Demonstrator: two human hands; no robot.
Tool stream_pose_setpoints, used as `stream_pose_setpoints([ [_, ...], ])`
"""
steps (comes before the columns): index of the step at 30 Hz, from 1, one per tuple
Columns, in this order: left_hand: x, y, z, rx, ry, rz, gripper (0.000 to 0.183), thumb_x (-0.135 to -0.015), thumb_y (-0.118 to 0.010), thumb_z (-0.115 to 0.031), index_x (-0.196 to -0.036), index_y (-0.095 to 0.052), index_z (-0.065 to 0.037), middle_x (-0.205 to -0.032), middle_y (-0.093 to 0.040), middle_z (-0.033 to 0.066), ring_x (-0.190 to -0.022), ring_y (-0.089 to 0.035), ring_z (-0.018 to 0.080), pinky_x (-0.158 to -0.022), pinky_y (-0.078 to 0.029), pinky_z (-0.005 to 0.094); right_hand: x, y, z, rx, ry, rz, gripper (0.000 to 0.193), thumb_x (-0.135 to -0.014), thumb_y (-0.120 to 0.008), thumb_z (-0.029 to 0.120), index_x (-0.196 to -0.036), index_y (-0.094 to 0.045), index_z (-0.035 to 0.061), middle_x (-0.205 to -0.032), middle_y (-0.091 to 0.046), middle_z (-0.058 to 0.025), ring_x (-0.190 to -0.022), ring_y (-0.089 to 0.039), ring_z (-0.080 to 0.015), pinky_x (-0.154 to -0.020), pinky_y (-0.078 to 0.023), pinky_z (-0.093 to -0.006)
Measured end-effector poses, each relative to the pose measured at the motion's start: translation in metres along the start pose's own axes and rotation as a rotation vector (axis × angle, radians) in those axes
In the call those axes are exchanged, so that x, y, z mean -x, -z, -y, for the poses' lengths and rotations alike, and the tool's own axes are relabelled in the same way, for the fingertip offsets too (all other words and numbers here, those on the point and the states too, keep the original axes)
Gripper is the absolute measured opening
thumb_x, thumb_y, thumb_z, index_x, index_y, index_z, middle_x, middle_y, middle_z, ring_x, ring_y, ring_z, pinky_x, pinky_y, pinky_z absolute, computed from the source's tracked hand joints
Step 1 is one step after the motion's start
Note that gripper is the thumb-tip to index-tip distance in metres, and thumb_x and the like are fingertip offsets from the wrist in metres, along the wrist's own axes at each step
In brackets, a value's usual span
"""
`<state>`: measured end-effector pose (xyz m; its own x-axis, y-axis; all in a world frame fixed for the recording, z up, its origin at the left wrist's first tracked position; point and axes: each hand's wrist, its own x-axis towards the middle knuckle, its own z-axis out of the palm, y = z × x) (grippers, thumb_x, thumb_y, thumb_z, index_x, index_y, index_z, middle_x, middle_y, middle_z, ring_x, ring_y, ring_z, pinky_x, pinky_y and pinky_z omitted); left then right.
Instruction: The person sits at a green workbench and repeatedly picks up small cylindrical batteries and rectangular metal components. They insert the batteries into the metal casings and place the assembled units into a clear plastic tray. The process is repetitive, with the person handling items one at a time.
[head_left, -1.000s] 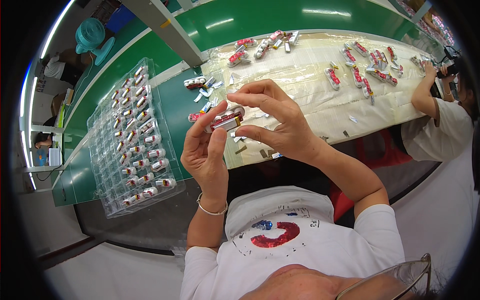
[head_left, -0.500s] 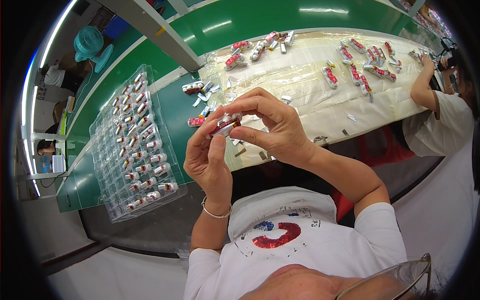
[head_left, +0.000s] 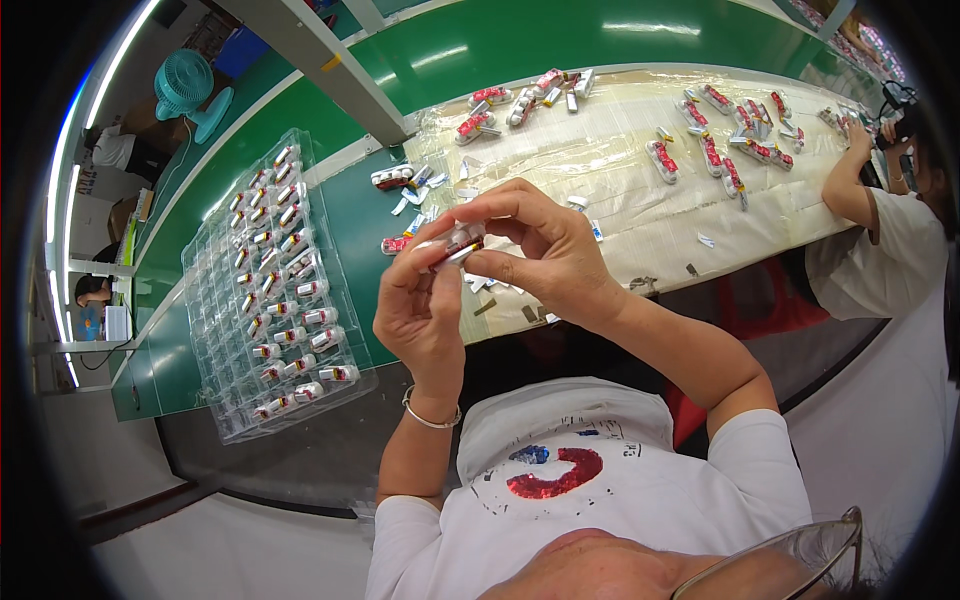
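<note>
A small white-and-dark-red part with a silver block along its side [head_left: 459, 248] is held up over the table's near edge. On its left end, the fingers and thumb of my left hand [head_left: 425, 305] are closed. My right hand [head_left: 560, 255] pinches the other end between thumb and forefinger. My fingers cover much of the part, so its exact kind is unclear. Just beyond my hands lie a similar dark-red and white piece [head_left: 392, 177], a red-wrapped piece [head_left: 396, 245] and scattered white paper scraps [head_left: 422, 180].
At left, a clear plastic blister tray [head_left: 215, 330] holds rows of similar parts. Red-and-white clusters [head_left: 662, 160] lie across the film-covered table [head_left: 590, 150]. A metal post [head_left: 330, 70] rises beyond the tray. Another person's arm [head_left: 848, 185] reaches in at right; a teal fan [head_left: 185, 85] stands far left.
The held part has turned a little between my fingers, so its silver block shows narrower. Both hands keep their grip and stay nearly in place; the whole view has shifted slightly.
</note>
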<state>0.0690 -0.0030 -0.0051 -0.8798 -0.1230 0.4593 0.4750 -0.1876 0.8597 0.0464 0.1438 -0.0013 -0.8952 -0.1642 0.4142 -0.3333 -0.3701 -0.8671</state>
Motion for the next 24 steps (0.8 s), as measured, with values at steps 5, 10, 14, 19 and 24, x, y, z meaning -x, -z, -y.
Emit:
stream_pose_setpoints([
  [5, -0.011, 0.003, -0.007, 0.388, 0.370, -0.170, 0.028, -0.094, -0.058, -0.010, -0.119, -0.057, 0.002, -0.110, -0.066, 0.0158, -0.101, -0.069, 0.0232, -0.091, -0.058, 0.0329, -0.005, -0.002, -0.005, -0.023, -0.019, 0.019, 0.041, -0.084, -0.076, 0.010, -0.122, -0.062, 0.0038, -0.119, -0.060, -0.0088, -0.113, -0.060, -0.0176, -0.104, -0.048, -0.0311],
  [10, -0.011, 0.008, -0.005, 0.522, 0.482, -0.179, 0.034, -0.096, -0.057, -0.014, -0.125, -0.053, 0.003, -0.113, -0.066, 0.0177, -0.099, -0.069, 0.0219, -0.089, -0.059, 0.0294, -0.003, -0.002, -0.001, 0.029, -0.034, -0.003, 0.041, -0.084, -0.076, 0.012, -0.122, -0.062, 0.0032, -0.119, -0.060, -0.0088, -0.113, -0.060, -0.0175, -0.103, -0.047, -0.0307],
  [14, -0.010, 0.008, -0.006, 0.535, 0.500, -0.169, 0.034, -0.096, -0.057, -0.014, -0.125, -0.053, 0.004, -0.114, -0.066, 0.0183, -0.100, -0.069, 0.0207, -0.089, -0.059, 0.0287, -0.002, -0.004, 0.000, 0.058, -0.041, -0.027, 0.039, -0.084, -0.076, 0.015, -0.120, -0.064, 0.0030, -0.119, -0.061, -0.0089, -0.112, -0.061, -0.0175, -0.102, -0.048, -0.0302],
  [19, -0.008, 0.002, -0.005, 0.326, 0.342, -0.137, 0.032, -0.094, -0.056, -0.006, -0.125, -0.055, 0.003, -0.118, -0.065, 0.0202, -0.101, -0.068, 0.0197, -0.091, -0.057, 0.0299, -0.005, -0.003, 0.005, 0.117, -0.093, -0.013, 0.037, -0.086, -0.075, 0.016, -0.119, -0.064, 0.0019, -0.117, -0.061, -0.0096, -0.110, -0.061, -0.0176, -0.100, -0.049, -0.0302],
  [24, -0.001, -0.007, -0.010, 0.005, 0.068, -0.084, 0.033, -0.090, -0.056, 0.004, -0.122, -0.058, 0.003, -0.119, -0.066, 0.0191, -0.102, -0.066, 0.0165, -0.093, -0.053, 0.0293, -0.002, -0.003, 0.004, -0.037, -0.134, -0.032, 0.033, -0.087, -0.073, 0.011, -0.117, -0.065, 0.0012, -0.117, -0.061, -0.0096, -0.109, -0.063, -0.0175, -0.098, -0.052, -0.0301],
])
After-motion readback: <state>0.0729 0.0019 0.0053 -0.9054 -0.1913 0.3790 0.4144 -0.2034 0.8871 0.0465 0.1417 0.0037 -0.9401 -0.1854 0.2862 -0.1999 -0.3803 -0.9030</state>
